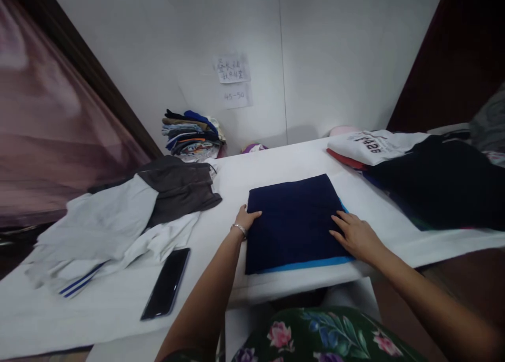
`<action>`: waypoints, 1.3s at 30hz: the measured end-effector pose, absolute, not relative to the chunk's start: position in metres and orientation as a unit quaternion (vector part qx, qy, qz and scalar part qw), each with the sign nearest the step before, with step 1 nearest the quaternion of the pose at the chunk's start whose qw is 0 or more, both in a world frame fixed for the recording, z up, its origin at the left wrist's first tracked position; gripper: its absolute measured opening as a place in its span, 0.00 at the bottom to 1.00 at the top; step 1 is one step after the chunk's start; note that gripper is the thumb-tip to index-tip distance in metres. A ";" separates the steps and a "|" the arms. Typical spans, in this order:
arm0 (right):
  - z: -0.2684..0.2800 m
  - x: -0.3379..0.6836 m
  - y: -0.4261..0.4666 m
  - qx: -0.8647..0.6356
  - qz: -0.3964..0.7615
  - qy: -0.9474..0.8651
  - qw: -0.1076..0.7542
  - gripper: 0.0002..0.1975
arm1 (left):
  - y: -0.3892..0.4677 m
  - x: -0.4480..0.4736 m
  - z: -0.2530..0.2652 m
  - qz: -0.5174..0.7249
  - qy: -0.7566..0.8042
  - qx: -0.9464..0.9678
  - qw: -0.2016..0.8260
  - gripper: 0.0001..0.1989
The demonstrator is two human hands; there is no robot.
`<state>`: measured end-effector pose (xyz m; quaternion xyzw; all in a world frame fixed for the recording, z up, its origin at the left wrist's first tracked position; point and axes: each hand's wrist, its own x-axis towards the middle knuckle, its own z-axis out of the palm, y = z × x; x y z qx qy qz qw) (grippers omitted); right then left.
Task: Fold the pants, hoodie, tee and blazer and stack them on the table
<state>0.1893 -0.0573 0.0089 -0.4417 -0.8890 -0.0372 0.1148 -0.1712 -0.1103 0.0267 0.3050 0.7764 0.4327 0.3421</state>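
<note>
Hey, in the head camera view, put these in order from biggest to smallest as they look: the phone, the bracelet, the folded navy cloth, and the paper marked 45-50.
1. Folded navy cloth
2. Phone
3. Paper marked 45-50; it's farther away, so its true size against the phone is unsure
4. Bracelet

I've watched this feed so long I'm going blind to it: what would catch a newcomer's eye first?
Probably the folded navy cloth in the middle of the white table, a bright blue layer showing along its near edge, with the person's left hand and right hand at its sides. Next, perhaps, the green floral clothing at the bottom of the view and the black phone at left.
</note>
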 end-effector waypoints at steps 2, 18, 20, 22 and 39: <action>0.023 0.179 -0.053 -0.435 -0.065 -0.891 0.110 0.25 | -0.112 -0.167 0.029 0.390 0.809 0.364 0.247 0.42; 0.018 0.082 0.061 -0.524 0.053 -0.850 0.022 0.39 | -0.081 -0.102 0.019 0.084 0.796 0.596 0.067 0.37; 0.008 0.092 0.068 -0.533 0.050 -0.844 0.032 0.40 | -0.082 -0.100 0.017 0.086 0.796 0.596 0.066 0.37; 0.005 0.092 0.068 -0.531 0.053 -0.845 0.036 0.40 | -0.082 -0.099 0.017 0.088 0.796 0.594 0.070 0.37; 0.023 0.090 0.070 -0.519 0.139 -0.843 0.023 0.35 | -0.074 -0.123 0.010 0.082 0.829 0.543 0.103 0.41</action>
